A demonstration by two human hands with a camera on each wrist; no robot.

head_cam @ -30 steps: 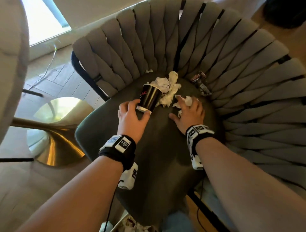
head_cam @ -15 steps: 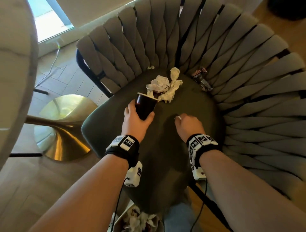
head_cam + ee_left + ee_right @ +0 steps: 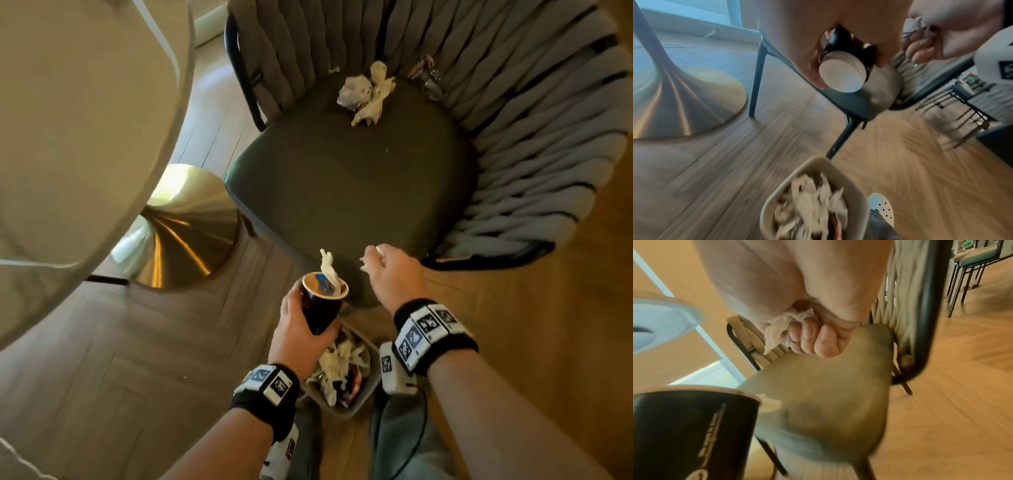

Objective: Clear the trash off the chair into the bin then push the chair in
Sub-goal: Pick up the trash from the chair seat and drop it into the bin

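My left hand (image 3: 301, 329) grips a black paper cup (image 3: 322, 305) upright, with a twist of tissue sticking out of its rim; its white base (image 3: 842, 71) shows in the left wrist view. My right hand (image 3: 387, 274) is curled round a crumpled tissue (image 3: 781, 324), just off the seat's front edge. Both hands hover above the beige bin (image 3: 368, 387), which holds tissues and wrappers. On the dark seat (image 3: 342, 188) of the woven chair, near the backrest, lie crumpled tissues (image 3: 366, 92) and a wrapper (image 3: 426, 73).
A round pale table (image 3: 78, 113) on a brass pedestal base (image 3: 178, 233) stands to the left of the chair. The floor is wood. My legs and a white shoe (image 3: 881, 207) are next to the bin. Other chairs (image 3: 972, 264) stand at the far right.
Both hands drew back from the seat toward me and now hover over the bin, the left carrying the cup, the right carrying a tissue. The view tilted down, showing the bin.
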